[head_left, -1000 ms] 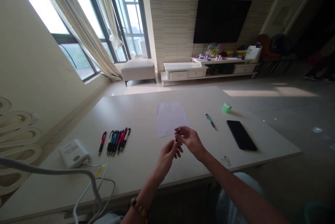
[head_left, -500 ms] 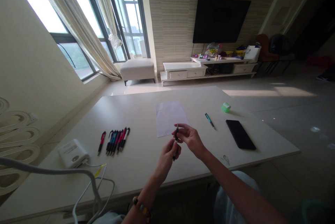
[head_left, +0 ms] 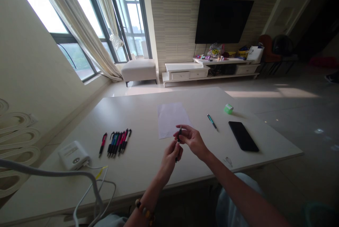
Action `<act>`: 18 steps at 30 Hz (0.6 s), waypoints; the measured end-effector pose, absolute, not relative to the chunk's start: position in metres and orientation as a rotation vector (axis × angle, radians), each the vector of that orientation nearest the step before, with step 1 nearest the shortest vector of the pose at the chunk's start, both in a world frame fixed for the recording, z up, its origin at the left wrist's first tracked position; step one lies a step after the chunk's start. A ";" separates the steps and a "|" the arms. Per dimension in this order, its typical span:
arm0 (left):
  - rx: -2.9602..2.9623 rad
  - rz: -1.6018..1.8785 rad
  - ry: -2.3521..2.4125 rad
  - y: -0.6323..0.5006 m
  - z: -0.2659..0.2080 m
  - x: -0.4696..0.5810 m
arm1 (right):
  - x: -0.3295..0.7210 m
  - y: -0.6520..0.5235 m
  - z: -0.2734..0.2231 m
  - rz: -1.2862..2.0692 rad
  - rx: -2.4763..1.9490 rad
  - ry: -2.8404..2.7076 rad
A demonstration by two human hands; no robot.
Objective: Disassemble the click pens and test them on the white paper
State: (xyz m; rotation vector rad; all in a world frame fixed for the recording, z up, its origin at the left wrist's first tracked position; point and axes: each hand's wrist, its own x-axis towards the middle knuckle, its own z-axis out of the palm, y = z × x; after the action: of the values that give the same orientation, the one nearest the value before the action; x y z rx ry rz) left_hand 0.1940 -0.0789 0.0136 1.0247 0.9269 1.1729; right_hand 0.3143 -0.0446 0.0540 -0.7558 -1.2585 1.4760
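A black pen with a light tip is held upright between my two hands, above the near edge of a white sheet of paper. My left hand is closed around its lower part. The fingers of my right hand pinch the upper part near the tip. Much of the barrel is hidden by my fingers. On the table, to the left, several pens lie in a row, with a red and black pen slightly apart from them. A teal pen lies right of the paper.
A black phone and a green box are on the right side. Near the front edge lies a small clear item. A white power adapter with cables occupies the left. Beyond stand a TV cabinet and an ottoman.
The pen's tip has shifted very slightly to the right, and my fingers have adjusted a little around it. Everything on the table stays where it was.
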 end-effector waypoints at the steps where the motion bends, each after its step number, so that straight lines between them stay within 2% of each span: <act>1: 1.030 1.172 0.932 -0.079 0.014 0.194 | 0.315 -0.045 0.054 1.485 -0.743 -1.267; 7: 1.088 1.190 0.965 -0.080 0.017 0.193 | 0.314 -0.043 0.048 1.339 -0.862 -1.325; 18: 1.143 1.159 1.006 -0.083 0.021 0.193 | 0.313 -0.042 0.056 1.399 -0.727 -1.179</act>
State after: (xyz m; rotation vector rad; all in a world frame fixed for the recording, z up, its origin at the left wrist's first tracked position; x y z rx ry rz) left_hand 0.1932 -0.0830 0.0208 1.1426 1.0064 1.1592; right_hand 0.3133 -0.0421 0.0556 -0.7275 -1.1786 1.3986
